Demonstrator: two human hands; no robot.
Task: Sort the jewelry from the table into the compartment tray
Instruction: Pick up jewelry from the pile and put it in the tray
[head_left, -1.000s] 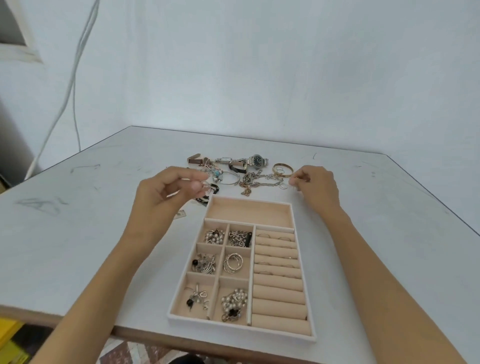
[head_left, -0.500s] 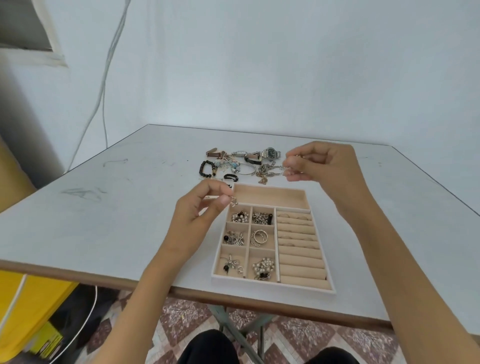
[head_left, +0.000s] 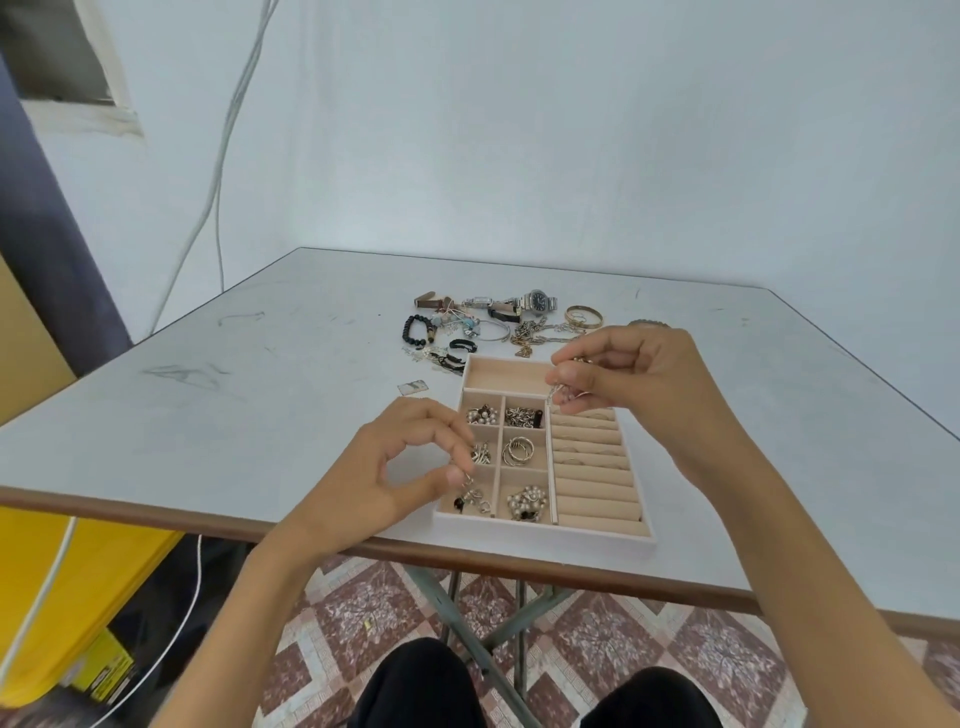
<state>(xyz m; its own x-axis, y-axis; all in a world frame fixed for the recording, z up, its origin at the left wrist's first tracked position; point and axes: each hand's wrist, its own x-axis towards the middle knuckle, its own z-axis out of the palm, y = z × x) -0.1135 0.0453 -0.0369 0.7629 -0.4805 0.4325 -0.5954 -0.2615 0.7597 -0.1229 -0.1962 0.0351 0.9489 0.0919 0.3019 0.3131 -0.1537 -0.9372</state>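
Under both hands: compartment tray (head_left: 545, 531) at the table's (head_left: 270, 415) near edge. Left hand (head_left: 395, 478) pinches a small silver piece (head_left: 469, 480) over the tray's left compartments, covering that rim. Right hand (head_left: 639, 384) grips small silver-and-gold bits (head_left: 563, 392) (type unclear), hiding the tray's far corner. Beyond the fingers: wristwatch (head_left: 538, 301), black bead bracelet (head_left: 414, 331), gold bangle (head_left: 583, 315), chains (head_left: 530, 336).

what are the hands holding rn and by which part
The left hand pinches a small silver piece between thumb and fingertip. The right hand pinches a tiny shiny item at its fingertips. Which part of each cannot be told.
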